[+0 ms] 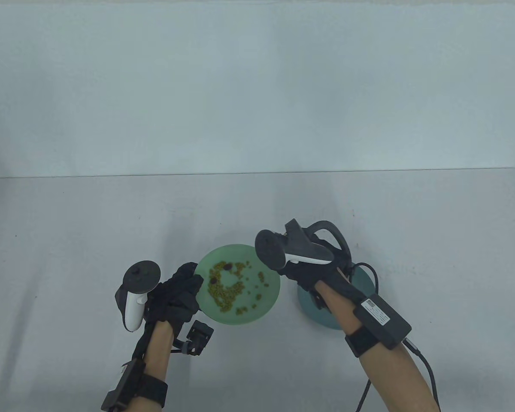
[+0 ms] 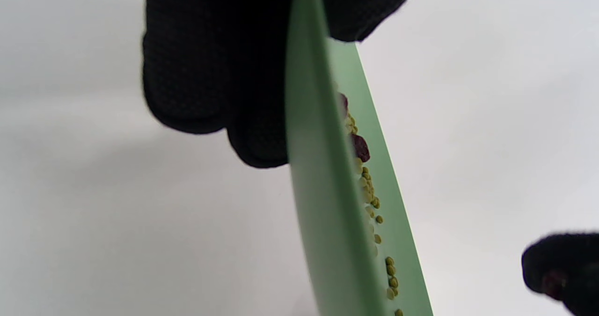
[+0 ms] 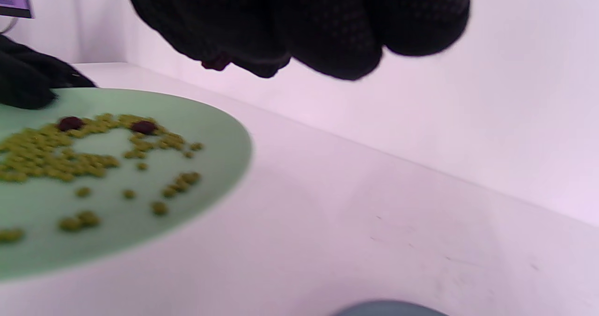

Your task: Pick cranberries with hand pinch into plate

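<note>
So here's where we're at. Our left hand (image 1: 176, 296) has the green plate (image 1: 264, 307) by its left rim, thumb on top of the edge and the other fingers (image 2: 210, 72) curled underneath, which you can see really well in the left wrist view where the plate runs edge-on through the shot. The plate sits toward the near edge of the table (image 1: 68, 223), roughly in the middle of it left to right.

On the plate there's a loose ring of little green beans (image 1: 227, 292), with a few strays off to the right side. Two dark red cranberries (image 1: 228, 266) are still sitting in the pile, both on the half closer to our left hand, one near the far side of the ring and one a bit nearer to us.

Our right hand (image 1: 300, 274) hangs above the table just to the right of the green plate, fingers bunched together. In the right wrist view there's a small dark red bit (image 3: 215, 63) poking out between the fingertips (image 3: 327, 40), so the grip is pinched closed on a cranberry. The left wrist view shows the same reddish spot on the black glove down in the corner.

Right under and behind that hand there's a blue-grey plate (image 1: 326, 315), mostly hidden by the wrist and forearm, so we can't tell what's in it.
</note>
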The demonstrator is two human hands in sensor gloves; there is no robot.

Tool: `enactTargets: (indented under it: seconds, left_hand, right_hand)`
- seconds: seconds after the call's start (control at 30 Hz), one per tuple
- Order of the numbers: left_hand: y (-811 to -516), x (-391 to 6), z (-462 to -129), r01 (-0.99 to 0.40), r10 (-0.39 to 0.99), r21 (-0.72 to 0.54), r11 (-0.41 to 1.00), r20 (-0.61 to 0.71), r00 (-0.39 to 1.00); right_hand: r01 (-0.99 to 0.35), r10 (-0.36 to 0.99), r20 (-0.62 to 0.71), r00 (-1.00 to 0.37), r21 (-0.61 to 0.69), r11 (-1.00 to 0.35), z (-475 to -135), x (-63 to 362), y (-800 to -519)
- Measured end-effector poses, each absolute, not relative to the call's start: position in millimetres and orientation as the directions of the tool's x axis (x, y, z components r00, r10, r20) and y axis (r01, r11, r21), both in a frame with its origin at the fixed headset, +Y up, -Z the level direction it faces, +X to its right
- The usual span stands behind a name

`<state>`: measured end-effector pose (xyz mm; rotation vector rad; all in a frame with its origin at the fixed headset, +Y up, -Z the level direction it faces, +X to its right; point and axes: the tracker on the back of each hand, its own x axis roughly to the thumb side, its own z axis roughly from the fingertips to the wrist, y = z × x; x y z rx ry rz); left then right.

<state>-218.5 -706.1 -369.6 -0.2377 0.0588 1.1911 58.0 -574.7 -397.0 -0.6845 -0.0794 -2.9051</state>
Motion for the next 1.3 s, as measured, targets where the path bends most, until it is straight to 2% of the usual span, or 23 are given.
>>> enactTargets:
  seconds: [0.2,0.47,0.8,1.3]
  left_hand:
    - [-706,-219,-370,-0.923,0.911,-0.15,0.355,-0.168,0.377]
    - [-706,-219,-370,-0.921,0.909,-0.152,0.359,-0.166,0.382]
    - [-705,-219,-371,-0.921,0.911,-0.153,0.358,-0.16,0.381]
    - [-705,-220,-371,-0.922,0.911,-0.147,0.359,-0.159,0.38]
  right_hand:
    - [0.133,-0.106,0.343,-0.934,0.056,-0.99,-403,109,-590]
    - [0.121,-0.089,0.214,-0.973,0.139,-0.983,-413,159,-633]
    - [0.136,-0.104,0.133,-0.986,0.257,-0.957,-428,175,-685]
    - [0.141,-0.124,0.073,-0.99,0.334,-0.932,-441,180,-720]
